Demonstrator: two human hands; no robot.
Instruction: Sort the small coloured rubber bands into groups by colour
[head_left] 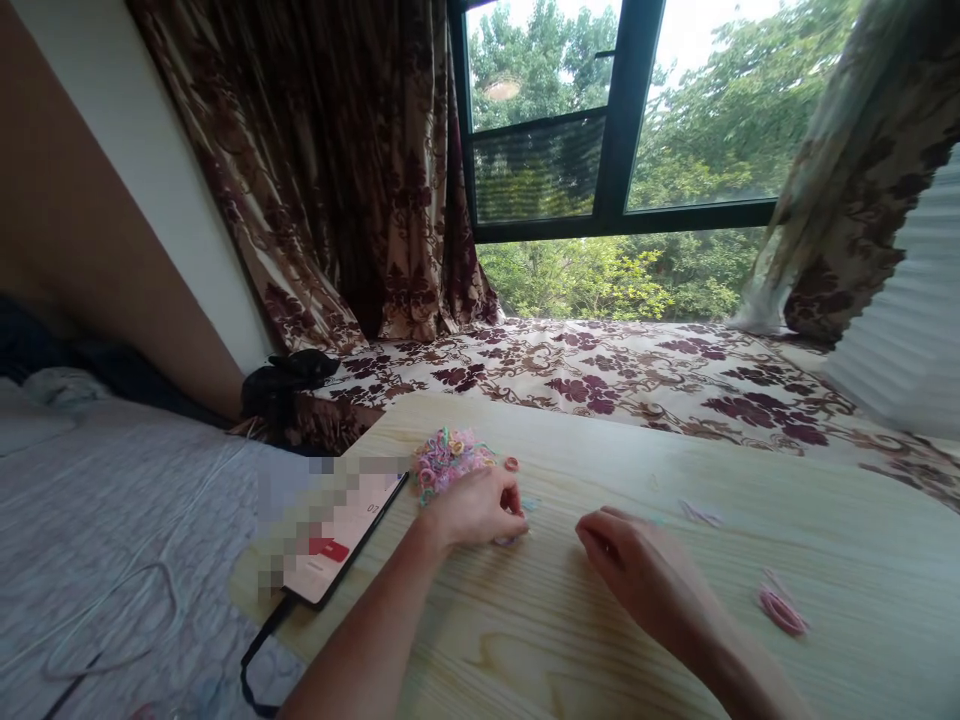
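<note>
A heap of small, many-coloured elastic hair ties (452, 458) lies on the wooden table (540, 620). My left hand (478, 505) rests just in front of the heap, its fingers curled in towards the thumb; anything pinched there is too small to make out. Beneath its fingertips a pale purple band (505, 541) partly shows. A reddish-brown band (511, 464) and a bluish one (529, 504) lie close by. To the right, apart from the left, my right hand (626, 560) is closed, fingers pressed together, and their contents are hidden.
Thin lilac bands (700, 514) and a pink bundle of bands (782, 612) lie to the right. On the left, a phone (341, 550) with a black cable (259, 650) sits by the table edge, beside a bed (112, 510). A flowered window seat (585, 370) borders the far side.
</note>
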